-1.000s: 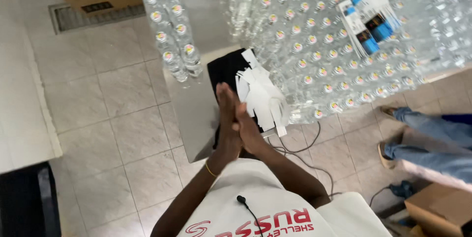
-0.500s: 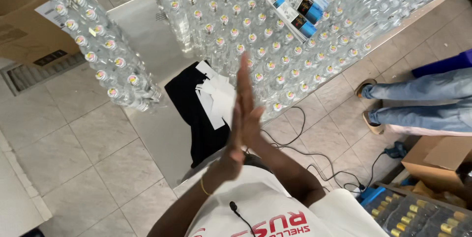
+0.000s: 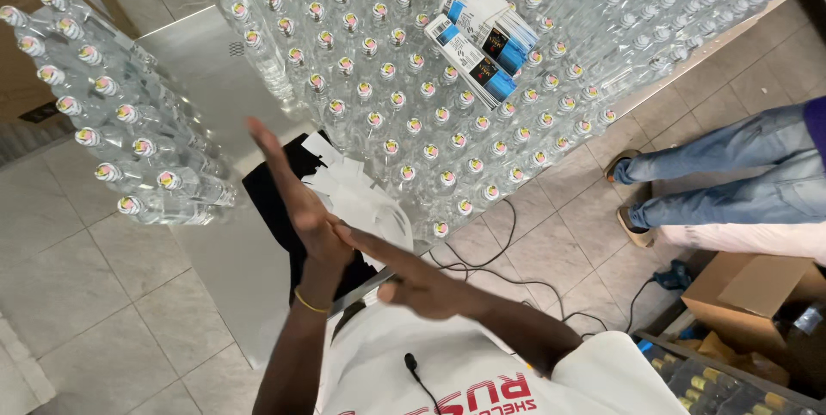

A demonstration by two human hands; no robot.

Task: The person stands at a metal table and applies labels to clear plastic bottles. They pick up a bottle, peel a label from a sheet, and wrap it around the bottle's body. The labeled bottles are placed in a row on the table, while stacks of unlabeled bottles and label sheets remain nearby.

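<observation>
A grey metal surface [image 3: 215, 260] runs under me, packed at its far end with clear capped bottles [image 3: 404, 79] standing in rows. Nearer me lies a black cloth [image 3: 267, 200] with loose white labels [image 3: 361, 200] heaped on it, just beside the near edge. Bare metal lies left of the cloth. My left hand [image 3: 297, 200] and right hand [image 3: 413, 273] cross above the labels, fingers flat, grasping nothing.

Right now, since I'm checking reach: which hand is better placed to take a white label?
Probably left. The left hand reaches beside the white labels on the black cloth; the right hand lies crosswise nearer the body, fingers pointing sideways.
</observation>
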